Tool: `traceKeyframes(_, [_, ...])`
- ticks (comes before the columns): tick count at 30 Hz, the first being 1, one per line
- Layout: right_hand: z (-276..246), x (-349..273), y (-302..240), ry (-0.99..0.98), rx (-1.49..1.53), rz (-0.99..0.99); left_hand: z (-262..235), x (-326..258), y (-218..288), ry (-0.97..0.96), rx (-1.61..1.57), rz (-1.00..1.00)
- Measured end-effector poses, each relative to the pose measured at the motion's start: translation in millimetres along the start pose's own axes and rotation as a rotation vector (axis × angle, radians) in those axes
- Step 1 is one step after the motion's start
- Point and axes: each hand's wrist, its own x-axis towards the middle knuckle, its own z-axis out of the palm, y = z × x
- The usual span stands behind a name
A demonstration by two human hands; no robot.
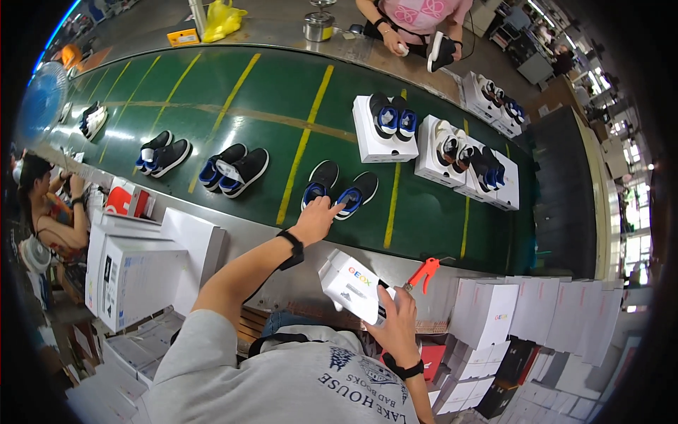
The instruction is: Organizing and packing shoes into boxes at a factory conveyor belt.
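A pair of dark sneakers with blue linings and white soles, a left shoe (322, 177) and a right shoe (359, 191), lies on the green conveyor belt (282, 166). My left hand (316, 220) reaches over the belt's near edge and grips them at the heels, fingers at one shoe and thumb at the other. Close to my body, my right hand (399, 318) holds a white shoe box (353, 286), tilted, by its right end. The box's inside is hidden from this view.
More sneakers (236, 169) lie along the belt to the left. White boxes with shoes on top (385, 145) stand to the right. A red air blow gun (424, 274) lies by the near edge. Box stacks (487, 311) flank me. Across the belt, a person (424, 18) holds a shoe.
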Motion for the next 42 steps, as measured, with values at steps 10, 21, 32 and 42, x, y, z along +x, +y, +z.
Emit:
traceKeyframes(10, [2.9,10.9,-12.8,-0.081,0.004,0.056,22.3,2.3,-12.1,-0.259,0.297,-0.048])
traceKeyframes(21, [-27.5,106.5,-9.9,-0.296,0.134,-0.100,-78.1,72.9,-78.5,-0.241,-0.316,-0.226])
traceKeyframes(32, [50.1,292.1,-21.1,-0.018,0.049,-0.499,-224.9,100.2,-130.5,0.455,-0.017,-0.289])
traceKeyframes(42, [150.2,404.2,142.2,0.263,1.524,1.109,-89.8,127.8,-156.1,0.243,0.152,-0.147])
